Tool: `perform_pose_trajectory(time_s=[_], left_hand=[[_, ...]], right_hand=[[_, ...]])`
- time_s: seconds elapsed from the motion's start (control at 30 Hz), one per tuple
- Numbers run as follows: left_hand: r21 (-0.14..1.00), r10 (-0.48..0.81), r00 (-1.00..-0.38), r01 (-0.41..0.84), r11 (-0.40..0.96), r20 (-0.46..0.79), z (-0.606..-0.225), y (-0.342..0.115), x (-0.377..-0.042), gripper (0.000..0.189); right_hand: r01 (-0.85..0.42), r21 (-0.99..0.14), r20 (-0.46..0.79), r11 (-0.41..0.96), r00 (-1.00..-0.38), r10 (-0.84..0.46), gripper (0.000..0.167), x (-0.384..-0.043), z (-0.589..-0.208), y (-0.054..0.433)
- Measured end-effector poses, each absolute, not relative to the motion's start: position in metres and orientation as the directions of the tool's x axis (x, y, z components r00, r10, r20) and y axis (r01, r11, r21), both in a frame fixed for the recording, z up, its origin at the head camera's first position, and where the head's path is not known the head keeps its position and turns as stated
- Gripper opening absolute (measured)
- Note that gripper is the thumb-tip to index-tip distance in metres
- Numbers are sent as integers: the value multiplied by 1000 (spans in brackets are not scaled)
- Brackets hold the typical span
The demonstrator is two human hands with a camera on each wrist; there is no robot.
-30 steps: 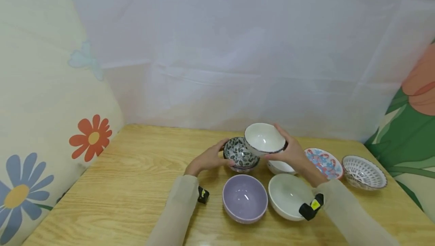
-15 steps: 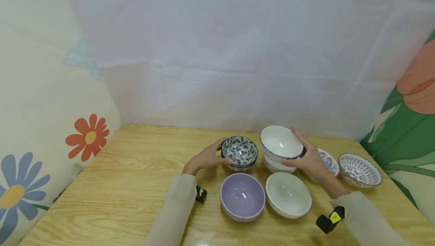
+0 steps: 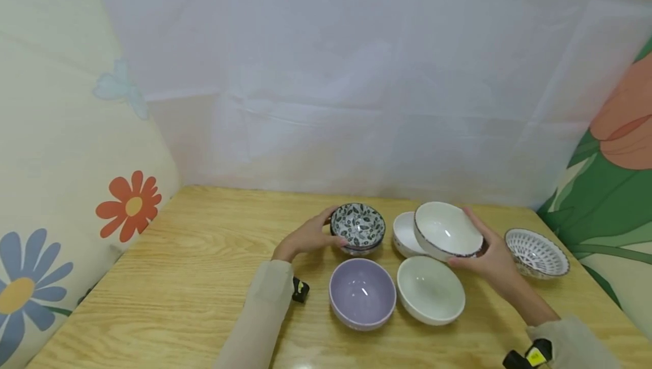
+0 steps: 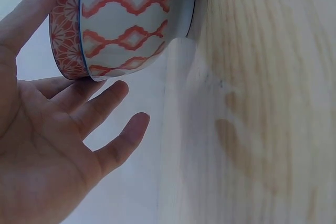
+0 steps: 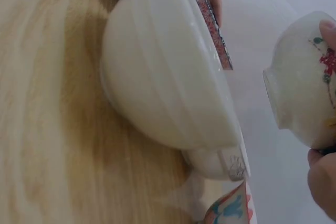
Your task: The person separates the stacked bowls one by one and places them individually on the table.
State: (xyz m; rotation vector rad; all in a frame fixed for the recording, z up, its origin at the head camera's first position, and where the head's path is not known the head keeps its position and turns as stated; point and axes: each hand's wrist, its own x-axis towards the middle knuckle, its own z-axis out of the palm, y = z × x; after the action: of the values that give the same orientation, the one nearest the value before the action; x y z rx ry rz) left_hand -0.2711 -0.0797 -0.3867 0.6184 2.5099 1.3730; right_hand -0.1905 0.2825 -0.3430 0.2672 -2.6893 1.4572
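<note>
My left hand (image 3: pixel 311 237) holds the rim of a small bowl stack (image 3: pixel 358 225), thumb on the near side and fingers on the far side. The inside shows dark leaves on white; red diamonds and a red floral band decorate the outside of a bowl (image 4: pixel 126 19) in the left wrist view. My right hand (image 3: pixel 491 258) grips a white dark-rimmed bowl (image 3: pixel 448 230) by its right side, tilted and raised. Red flowers mark this flowered bowl (image 5: pixel 299 82) in the right wrist view. It partly hides a smaller white bowl (image 3: pixel 404 235).
Nearer on the wooden table (image 3: pixel 214 278) stand a purple bowl (image 3: pixel 363 294) and a pale green bowl (image 3: pixel 430 291). A bowl with a dark dashed pattern (image 3: pixel 537 253) sits at the right. A blue-and-red patterned dish (image 5: pixel 229 208) shows low in the right wrist view.
My right hand has carried the white flowered bowl rightward, away from the leaf-patterned stack and past the small white bowl. It now covers the red-and-blue dish in the head view. My left hand stays at the stack.
</note>
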Motion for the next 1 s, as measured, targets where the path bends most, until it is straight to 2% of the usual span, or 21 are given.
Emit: perform_pose_trajectory(time_s=[0.33,0.73,1.0], left_hand=[[839,458,-889,265,476,20,-392,-80,-275,89],[823,464,-885,284,492,27,-392,-81,-274,91],[847,461,-887,250,470,6,-390,-81,-274,89]], right_hand=[[-212,-842,193,497,-977,-90,108,-176,-359,305],[-174,-845,161,505,-985,-70,106,-163,-373,326],[-139,-853,128,503,-990,-56,105,-152,-382,336]])
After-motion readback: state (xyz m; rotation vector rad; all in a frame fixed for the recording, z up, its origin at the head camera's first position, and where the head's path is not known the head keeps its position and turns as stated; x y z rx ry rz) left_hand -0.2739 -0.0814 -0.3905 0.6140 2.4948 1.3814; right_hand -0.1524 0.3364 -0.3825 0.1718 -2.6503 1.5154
